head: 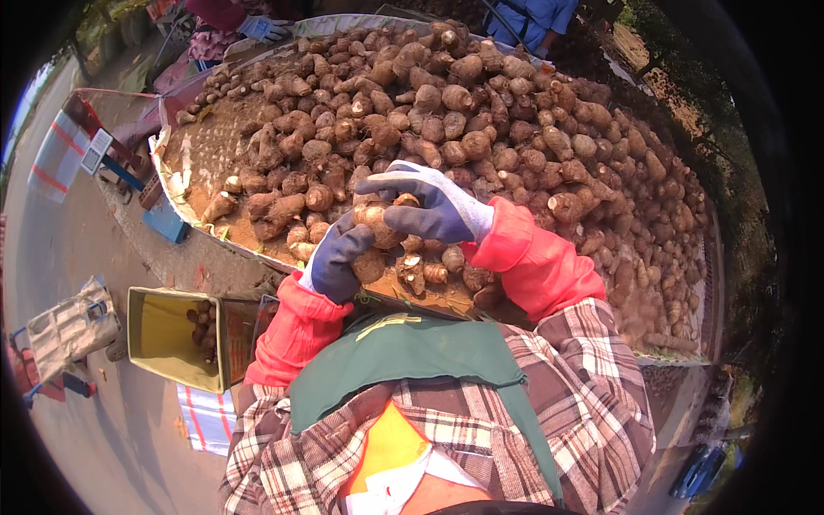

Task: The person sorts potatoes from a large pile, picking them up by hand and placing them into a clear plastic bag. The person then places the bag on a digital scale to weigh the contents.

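Note:
A large heap of brown taro corms (450, 122) covers a raised, cloth-edged surface before me. My left hand (341, 257), in a blue-coated glove, curls around the side of a taro corm (369, 265) at the near edge of the heap. My right hand (428, 203), in a matching glove, reaches in from the right, its thumb and fingers around a pale, rounded taro corm (378, 225). That corm lies between both hands; the right fingers hide part of it. A cut taro piece (411, 271) with pale faces lies just below.
At the lower left stands a yellow-lined open bin (174, 296) with several corms inside. A scale with a display (96, 151) is left of the heap. Across the heap are a co-worker's gloved hand (264, 29) and a person in blue (528, 26). A hand cart (71, 328) stands far left.

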Demonstrator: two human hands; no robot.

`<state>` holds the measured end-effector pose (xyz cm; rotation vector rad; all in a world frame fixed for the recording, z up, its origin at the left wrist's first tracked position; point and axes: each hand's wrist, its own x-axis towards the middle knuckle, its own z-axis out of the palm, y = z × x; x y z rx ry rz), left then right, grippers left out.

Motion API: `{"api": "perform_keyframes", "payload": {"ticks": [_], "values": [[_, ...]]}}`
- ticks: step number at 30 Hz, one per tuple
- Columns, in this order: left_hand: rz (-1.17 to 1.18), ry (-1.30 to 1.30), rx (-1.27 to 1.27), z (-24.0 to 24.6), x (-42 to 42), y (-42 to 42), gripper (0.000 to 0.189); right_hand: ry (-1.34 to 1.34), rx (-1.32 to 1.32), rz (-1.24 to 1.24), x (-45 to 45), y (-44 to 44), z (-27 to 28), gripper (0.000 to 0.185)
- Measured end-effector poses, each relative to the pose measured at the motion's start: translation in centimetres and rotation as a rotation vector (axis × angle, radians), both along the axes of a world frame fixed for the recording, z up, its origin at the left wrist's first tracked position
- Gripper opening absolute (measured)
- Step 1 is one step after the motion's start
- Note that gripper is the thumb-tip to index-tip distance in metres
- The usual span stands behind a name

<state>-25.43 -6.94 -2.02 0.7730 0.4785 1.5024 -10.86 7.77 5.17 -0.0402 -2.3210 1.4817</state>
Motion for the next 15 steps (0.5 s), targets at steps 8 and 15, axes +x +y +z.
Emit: {"api": "perform_keyframes", "payload": {"ticks": [8, 15], "values": [[0.09, 0.213, -0.078, 1.2, -0.2, -0.1, 0.077, -0.002, 0.199, -0.28, 0.4, -0.5, 0.0, 0.036], [-0.046, 0.341, 0.143, 1.1, 0.2, 1.5, 0.076, 0.235, 0.841, -0.263, 1.3, -1.1, -1.1, 0.03]]}}
